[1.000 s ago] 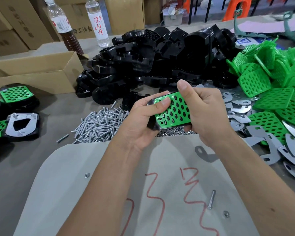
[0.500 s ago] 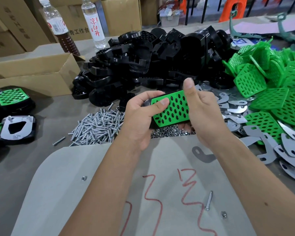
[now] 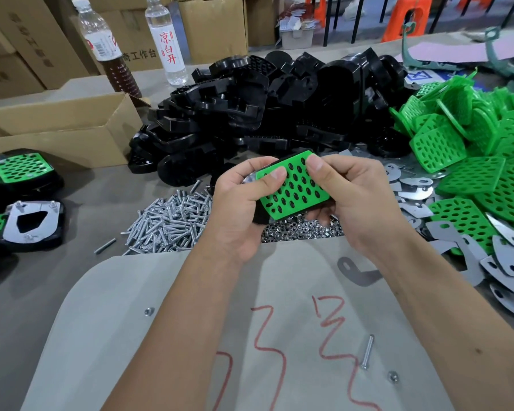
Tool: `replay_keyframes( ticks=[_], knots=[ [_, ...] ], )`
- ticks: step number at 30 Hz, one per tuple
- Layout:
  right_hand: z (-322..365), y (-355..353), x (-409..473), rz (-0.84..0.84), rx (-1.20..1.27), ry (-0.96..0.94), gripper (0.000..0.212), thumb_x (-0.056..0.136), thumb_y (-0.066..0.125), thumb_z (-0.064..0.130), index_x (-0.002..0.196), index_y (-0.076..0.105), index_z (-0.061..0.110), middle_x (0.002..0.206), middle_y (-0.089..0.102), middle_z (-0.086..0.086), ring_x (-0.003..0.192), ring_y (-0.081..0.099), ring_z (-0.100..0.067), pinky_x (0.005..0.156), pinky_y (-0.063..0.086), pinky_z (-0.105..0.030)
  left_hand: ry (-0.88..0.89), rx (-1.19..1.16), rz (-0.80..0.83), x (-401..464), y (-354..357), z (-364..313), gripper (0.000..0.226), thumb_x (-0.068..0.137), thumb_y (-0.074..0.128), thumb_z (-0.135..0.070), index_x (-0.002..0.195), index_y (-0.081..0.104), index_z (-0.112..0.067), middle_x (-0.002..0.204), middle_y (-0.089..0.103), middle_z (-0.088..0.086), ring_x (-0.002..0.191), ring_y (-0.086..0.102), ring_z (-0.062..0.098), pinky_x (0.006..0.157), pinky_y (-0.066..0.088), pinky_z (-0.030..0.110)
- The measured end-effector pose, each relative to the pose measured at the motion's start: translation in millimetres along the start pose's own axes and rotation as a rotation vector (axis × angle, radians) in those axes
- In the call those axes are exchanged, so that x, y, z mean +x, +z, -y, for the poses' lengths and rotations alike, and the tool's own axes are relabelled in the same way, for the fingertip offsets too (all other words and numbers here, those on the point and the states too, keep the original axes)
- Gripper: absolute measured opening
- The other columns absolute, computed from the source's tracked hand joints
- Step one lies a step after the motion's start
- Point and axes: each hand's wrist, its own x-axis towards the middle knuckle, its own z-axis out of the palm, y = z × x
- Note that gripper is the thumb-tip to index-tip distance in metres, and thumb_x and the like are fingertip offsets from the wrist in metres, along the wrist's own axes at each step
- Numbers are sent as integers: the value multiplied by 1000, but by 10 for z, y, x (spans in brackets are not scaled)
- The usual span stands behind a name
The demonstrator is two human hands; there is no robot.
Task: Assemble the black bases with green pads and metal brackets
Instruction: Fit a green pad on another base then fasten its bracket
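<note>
The green pad [image 3: 293, 186] sits on a black base [image 3: 260, 213], held above the table between both hands. The left hand [image 3: 241, 203] curls around the left edge of the piece, its thumb pressing flat on the pad's upper left corner; the right hand [image 3: 353, 197] wraps the right side from beneath, thumb pressing the top edge. A glint of metal shows at the pad's left end, though I cannot tell whether a bracket is already seated there. To my eye the pad is being pushed home, so this unit is mid-assembly, with fastening not yet done.

Nearest the person, a loose screw [image 3: 367, 355] and a nut [image 3: 393, 376] lie on the grey board [image 3: 107, 321] with red scrawl. Just beyond the hands are a heap of screws [image 3: 169, 221] and a strip of nuts [image 3: 300, 229]. To the left lie a few finished units [image 3: 31, 222], so only a handful look done. To the right, metal brackets [image 3: 511, 262] and spare green pads [image 3: 472, 179] spill about; farther back, the big pile of black bases [image 3: 264, 114] suggests most of the work remains. Two bottles [image 3: 166, 40] stand behind.
</note>
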Motion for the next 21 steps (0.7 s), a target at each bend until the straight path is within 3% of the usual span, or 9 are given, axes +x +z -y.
replay_keyframes(
  ticks=[4, 10, 15, 17, 21],
  knots=[
    [8, -20, -1, -5, 3, 0, 32, 97, 70, 36, 94, 76, 5, 75, 73, -13, 47, 63, -24, 38, 45, -23, -26, -2, 24, -7, -11, -10, 32, 75, 77, -13, 106, 68, -8, 94, 72, 8, 81, 70, 20, 65, 59, 33],
    [-6, 0, 19, 3, 48, 85, 48, 105, 49, 50, 88, 78, 16, 76, 73, -12, 53, 62, -25, 41, 48, -30, 25, 23, -59, 2, 7, 6, 30, 75, 85, -8, 103, 74, -7, 98, 75, 11, 88, 74, 24, 72, 62, 39],
    [-47, -25, 32, 19, -54, 63, 19, 105, 62, 22, 102, 76, 9, 83, 73, -10, 55, 61, -20, 45, 49, -25, -10, 79, -90, 9, 5, 8, 41, 81, 79, -25, 115, 72, -4, 114, 75, 17, 98, 75, 27, 78, 63, 38],
    [-48, -48, 42, -40, -16, 52, 20, 106, 60, 18, 103, 75, 5, 81, 73, -12, 55, 63, -20, 47, 52, -25, -42, 141, -53, 8, -10, -3, 42, 82, 79, -34, 113, 73, -6, 111, 77, 17, 93, 77, 28, 74, 64, 36],
    [-25, -95, 47, -39, 51, 55, 21, 106, 60, 20, 105, 75, 5, 83, 75, -13, 58, 66, -19, 52, 56, -24, -58, 128, 11, -4, -46, -48, 37, 77, 79, -30, 106, 75, -6, 101, 80, 14, 83, 78, 25, 64, 63, 28]
  ],
)
